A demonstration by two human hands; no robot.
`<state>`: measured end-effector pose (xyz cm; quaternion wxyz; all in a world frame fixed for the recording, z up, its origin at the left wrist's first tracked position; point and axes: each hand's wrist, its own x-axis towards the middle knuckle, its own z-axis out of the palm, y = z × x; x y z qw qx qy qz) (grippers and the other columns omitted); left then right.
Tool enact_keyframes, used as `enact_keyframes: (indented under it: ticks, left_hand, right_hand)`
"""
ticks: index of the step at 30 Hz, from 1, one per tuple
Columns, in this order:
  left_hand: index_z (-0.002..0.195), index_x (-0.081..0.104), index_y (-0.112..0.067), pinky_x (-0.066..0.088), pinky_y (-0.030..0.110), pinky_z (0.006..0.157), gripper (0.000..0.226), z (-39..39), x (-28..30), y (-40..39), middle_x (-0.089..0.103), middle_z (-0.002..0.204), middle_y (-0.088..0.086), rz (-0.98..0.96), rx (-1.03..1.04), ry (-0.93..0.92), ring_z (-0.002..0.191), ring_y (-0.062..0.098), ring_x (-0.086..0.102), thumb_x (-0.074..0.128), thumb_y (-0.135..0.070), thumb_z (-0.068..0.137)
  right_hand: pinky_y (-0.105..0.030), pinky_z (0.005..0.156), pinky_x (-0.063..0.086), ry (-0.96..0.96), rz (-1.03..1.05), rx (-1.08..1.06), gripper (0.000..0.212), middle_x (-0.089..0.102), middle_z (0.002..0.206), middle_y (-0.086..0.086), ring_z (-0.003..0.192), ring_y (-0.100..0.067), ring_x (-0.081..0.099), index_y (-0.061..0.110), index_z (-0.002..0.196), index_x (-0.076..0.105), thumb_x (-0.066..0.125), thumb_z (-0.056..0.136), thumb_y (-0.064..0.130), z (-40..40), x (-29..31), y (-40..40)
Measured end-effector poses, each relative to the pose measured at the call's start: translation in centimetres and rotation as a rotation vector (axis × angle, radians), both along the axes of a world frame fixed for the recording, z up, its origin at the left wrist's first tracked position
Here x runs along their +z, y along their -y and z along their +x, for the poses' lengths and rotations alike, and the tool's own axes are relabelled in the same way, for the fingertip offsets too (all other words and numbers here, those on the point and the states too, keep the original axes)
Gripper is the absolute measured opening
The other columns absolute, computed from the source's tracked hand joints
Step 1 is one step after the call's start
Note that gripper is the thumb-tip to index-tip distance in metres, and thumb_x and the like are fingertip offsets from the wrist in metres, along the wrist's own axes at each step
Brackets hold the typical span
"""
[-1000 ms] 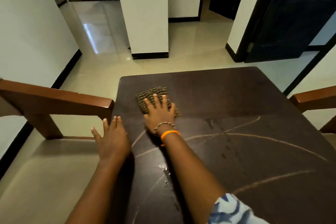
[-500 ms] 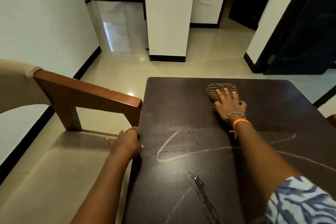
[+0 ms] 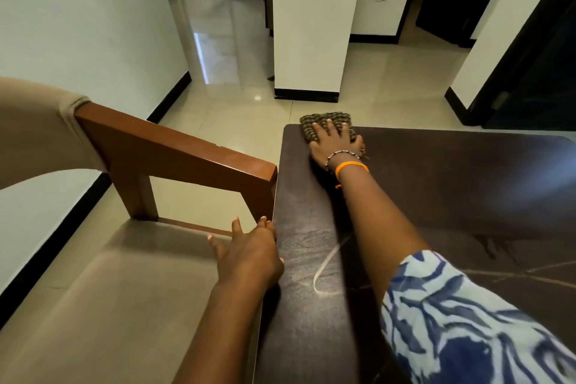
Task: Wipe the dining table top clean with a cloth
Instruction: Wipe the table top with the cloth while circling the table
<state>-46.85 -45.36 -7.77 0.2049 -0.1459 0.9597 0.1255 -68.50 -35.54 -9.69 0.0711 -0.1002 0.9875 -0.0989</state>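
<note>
The dark brown dining table top [image 3: 452, 190] fills the right half of the view, with pale curved streaks and a wet smear on it. A brown-and-tan striped cloth [image 3: 314, 125] lies at the table's far left corner, partly overhanging the far edge. My right hand [image 3: 336, 143] presses flat on the cloth with fingers spread, covering its near part; the wrist wears a bead bracelet and an orange band. My left hand [image 3: 249, 251] rests against the table's left edge, fingers apart, holding nothing.
A chair with a brown wooden armrest [image 3: 174, 153] and beige seat [image 3: 103, 299] stands tight against the table's left edge. A white pillar [image 3: 311, 25] rises beyond the far edge on glossy tiled floor. A dark doorway [image 3: 542, 50] is at the right.
My right hand has slid the cloth from the table's far middle leftward to the far left corner. The view has swung left. My left hand stays at the left edge, fingers now spread.
</note>
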Motion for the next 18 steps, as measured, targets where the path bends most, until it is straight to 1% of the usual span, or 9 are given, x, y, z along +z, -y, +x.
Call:
enact_keyframes:
  ticks: [4,8,11,13,15,17,18]
  left_hand:
    - [0.145,0.022,-0.034,-0.003,0.065,0.109,0.060,0.1,0.6,-0.1,0.008,0.158,-0.009,0.038,0.044,0.031,0.145,0.030,-0.008,0.051,-0.032,0.093]
    - [0.145,0.025,-0.029,-0.002,0.066,0.110,0.055,0.7,1.6,-1.1,0.015,0.157,-0.004,0.048,0.140,0.004,0.145,0.032,-0.004,0.047,-0.024,0.095]
    - [0.143,0.033,-0.025,-0.002,0.064,0.111,0.050,2.7,1.7,-3.0,0.028,0.153,-0.002,0.127,0.294,-0.161,0.145,0.030,0.008,0.046,-0.029,0.095]
    - [0.143,0.032,-0.024,-0.006,0.062,0.111,0.049,4.7,1.5,-4.4,0.029,0.153,-0.001,0.202,0.389,-0.279,0.145,0.028,0.009,0.044,-0.030,0.096]
    - [0.146,0.027,-0.024,-0.009,0.059,0.111,0.051,6.4,1.3,-5.1,0.023,0.155,-0.002,0.181,0.396,-0.334,0.146,0.027,0.004,0.042,-0.028,0.097]
    - [0.148,0.020,-0.023,-0.010,0.059,0.111,0.057,7.6,1.7,-5.1,0.018,0.157,-0.002,0.129,0.331,-0.299,0.146,0.028,0.000,0.045,-0.026,0.096]
    - [0.148,0.018,-0.023,-0.010,0.060,0.110,0.063,7.9,2.0,-4.9,0.017,0.157,-0.001,0.113,0.278,-0.260,0.146,0.029,-0.002,0.049,-0.029,0.094]
  right_hand:
    - [-0.055,0.113,0.002,0.008,0.011,0.171,0.051,0.001,0.160,0.006,0.146,-0.025,-0.003,0.040,0.147,0.013,0.027,0.098,0.040,2.3,0.0,1.3]
    - [-0.054,0.113,0.005,-0.037,-0.047,0.199,0.052,0.006,0.159,0.005,0.146,-0.024,0.000,0.037,0.147,0.017,0.031,0.097,0.038,8.4,-0.1,0.5]
    - [-0.053,0.113,0.006,-0.069,-0.097,0.164,0.054,0.009,0.159,0.004,0.146,-0.024,0.001,0.035,0.147,0.020,0.034,0.095,0.037,14.1,-0.3,0.4]
    - [-0.053,0.112,0.007,-0.070,-0.102,0.207,0.053,0.010,0.159,0.005,0.146,-0.024,0.001,0.036,0.146,0.021,0.035,0.095,0.037,16.7,-0.2,-0.6]
    - [-0.051,0.112,0.010,-0.083,-0.071,0.312,0.053,0.011,0.159,0.006,0.146,-0.023,0.003,0.038,0.146,0.021,0.035,0.095,0.038,18.4,-0.3,-2.3]
    - [-0.048,0.110,0.015,-0.101,-0.024,0.397,0.054,0.012,0.158,0.008,0.146,-0.022,0.005,0.040,0.146,0.019,0.036,0.095,0.039,19.0,-0.1,-4.8]
    - [-0.046,0.109,0.018,-0.110,-0.007,0.393,0.055,0.012,0.158,0.008,0.146,-0.021,0.007,0.041,0.146,0.018,0.036,0.094,0.039,19.0,0.1,-6.3]
